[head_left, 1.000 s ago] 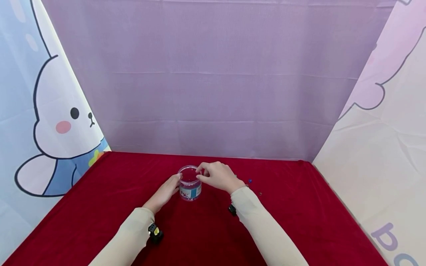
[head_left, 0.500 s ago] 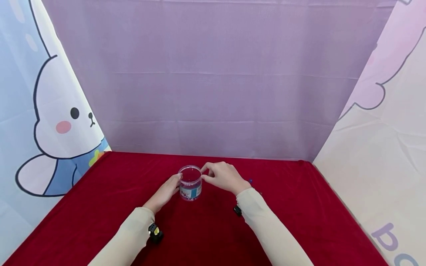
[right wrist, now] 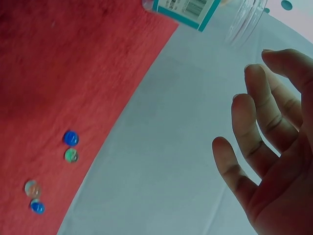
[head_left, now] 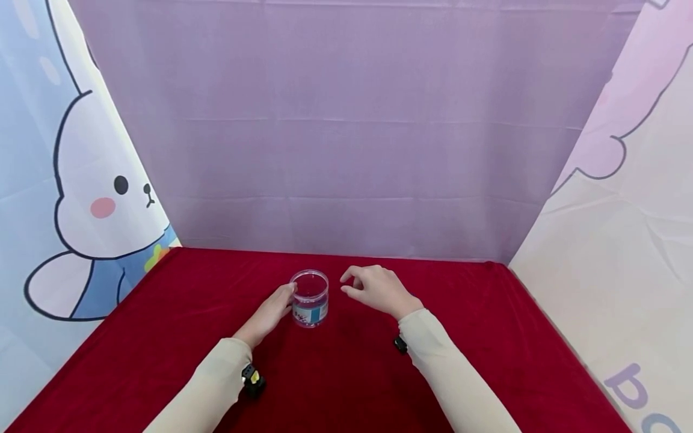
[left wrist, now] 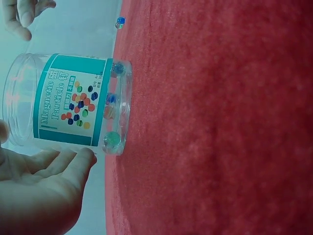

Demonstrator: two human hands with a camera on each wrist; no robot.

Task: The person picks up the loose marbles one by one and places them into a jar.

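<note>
On plush cloth [left wrist: 220,117], cylindrical jar [left wrist: 71,103] (clear)

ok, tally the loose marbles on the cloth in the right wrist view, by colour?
Blue marbles: 2
Green marble: 1
Orange-tinted marble: 1
Total: 4, all on the red cloth

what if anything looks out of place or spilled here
Four loose beads lie on the red cloth, outside the upright jar, while similar beads sit inside it, so they may look stray. Nothing appears damaged or tipped over.
</note>
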